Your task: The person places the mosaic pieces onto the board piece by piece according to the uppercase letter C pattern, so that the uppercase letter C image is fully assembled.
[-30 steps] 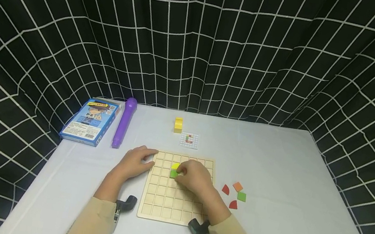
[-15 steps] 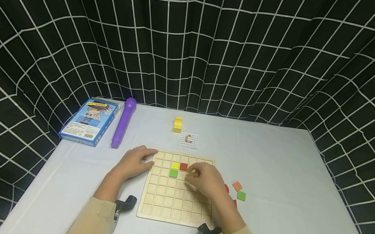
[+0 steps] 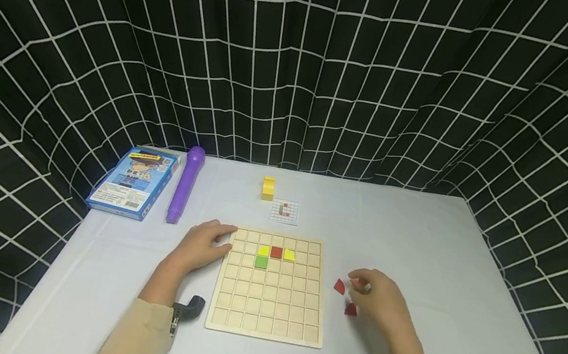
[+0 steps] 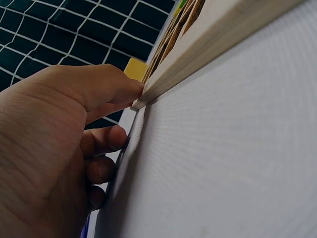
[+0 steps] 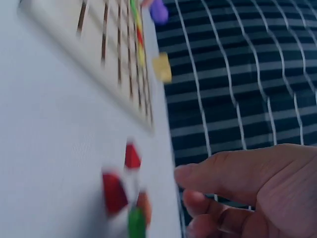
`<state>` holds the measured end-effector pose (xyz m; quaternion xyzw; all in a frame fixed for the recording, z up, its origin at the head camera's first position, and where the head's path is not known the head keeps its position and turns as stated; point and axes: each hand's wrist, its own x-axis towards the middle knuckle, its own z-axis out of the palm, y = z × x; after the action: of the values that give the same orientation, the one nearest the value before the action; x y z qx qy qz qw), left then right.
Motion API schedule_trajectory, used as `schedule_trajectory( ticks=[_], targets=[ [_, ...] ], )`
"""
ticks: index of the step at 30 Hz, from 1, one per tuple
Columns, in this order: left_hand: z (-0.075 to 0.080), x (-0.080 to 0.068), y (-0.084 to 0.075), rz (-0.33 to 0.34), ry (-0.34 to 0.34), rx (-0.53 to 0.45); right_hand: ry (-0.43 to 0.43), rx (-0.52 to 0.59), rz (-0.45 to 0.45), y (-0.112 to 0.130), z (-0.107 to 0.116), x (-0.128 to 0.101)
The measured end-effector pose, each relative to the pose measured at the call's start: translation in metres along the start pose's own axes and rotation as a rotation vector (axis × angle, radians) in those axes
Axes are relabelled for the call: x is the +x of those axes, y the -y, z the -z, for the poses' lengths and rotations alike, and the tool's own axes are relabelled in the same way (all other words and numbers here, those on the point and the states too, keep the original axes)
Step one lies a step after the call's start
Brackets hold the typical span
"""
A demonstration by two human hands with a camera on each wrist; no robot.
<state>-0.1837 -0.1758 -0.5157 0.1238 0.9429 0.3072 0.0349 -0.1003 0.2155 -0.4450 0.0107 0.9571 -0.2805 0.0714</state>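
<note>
A: How are the hands positioned?
B: The right hand [image 3: 378, 298] is held loosely curled over the loose tiles [image 3: 339, 286] on the counter [image 3: 460, 326]; a grip cannot be confirmed. The left hand [image 3: 202, 246], fingers relaxed, is rested against the board [image 3: 267, 303].
A: Tiles placed?
B: Four are seated in the board's upper rows.

Even, soft light fills the head view, sharp mid-frame, with faint shadows beneath the wooden grid board [image 3: 270, 288]. The checked curtain [image 3: 301, 63] bows at the edges. The right wrist view is motion-blurred; the left wrist view is soft up close.
</note>
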Motion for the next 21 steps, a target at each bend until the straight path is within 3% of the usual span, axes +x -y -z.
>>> schedule_trajectory(
  ticks=[5, 10, 17, 21],
  targets=[
    [0.001, -0.001, 0.001, -0.007, -0.004, 0.0, 0.04, -0.01, -0.083, -0.027, 0.002, -0.003],
    [0.001, 0.0, 0.001, -0.014, -0.006, 0.007, 0.041, -0.012, -0.094, -0.04, -0.002, 0.0],
    [0.0, 0.001, 0.003, -0.019, -0.007, 0.014, -0.022, -0.035, -0.125, -0.036, -0.003, 0.001],
    [-0.002, 0.0, 0.004, -0.015, -0.007, 0.018, -0.041, 0.035, -0.151, -0.023, 0.001, -0.001]
  ],
)
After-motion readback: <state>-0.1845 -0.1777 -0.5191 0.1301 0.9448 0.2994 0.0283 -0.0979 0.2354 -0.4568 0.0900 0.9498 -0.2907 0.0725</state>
